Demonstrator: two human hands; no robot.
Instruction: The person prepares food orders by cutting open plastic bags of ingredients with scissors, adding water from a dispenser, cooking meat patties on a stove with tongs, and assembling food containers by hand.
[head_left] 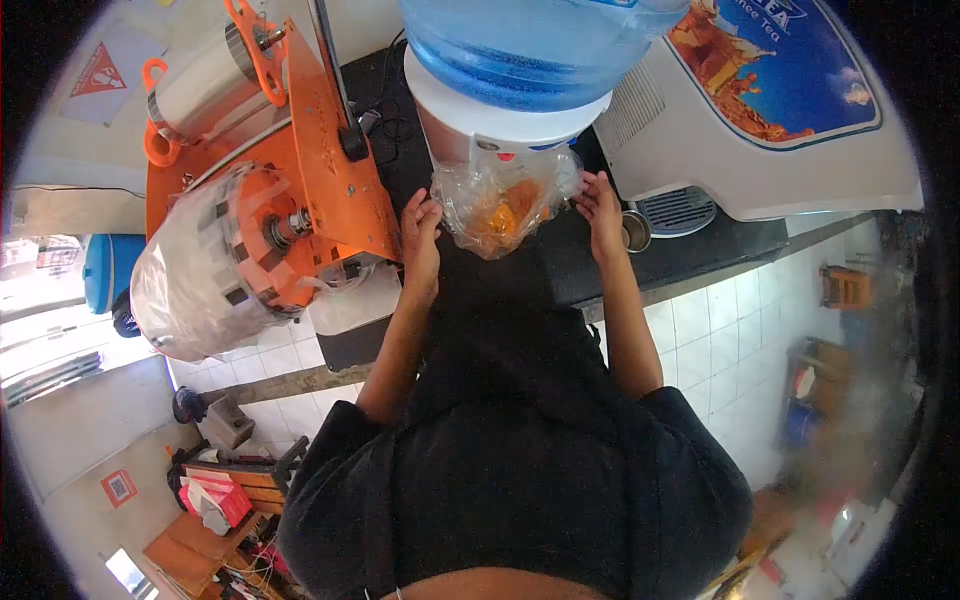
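A clear plastic bag (475, 205) with something bright orange (505, 215) in its lower part is spread between my hands. What the orange contents are I cannot make out. My left hand (421, 240) has its fingers curled at the bag's left edge. At the opposite edge, my right hand (601, 215) pinches the film between thumb and fingers. Right behind the bag stands a white water dispenser (450, 110) topped by a blue water bottle (540, 50).
An orange machine (345, 190) with a plastic-wrapped drum (195, 270) stands close on the left. A metal cup (636, 232) and a drip tray (678, 212) sit on the dark counter (690, 260) at right, below a drink machine (780, 140).
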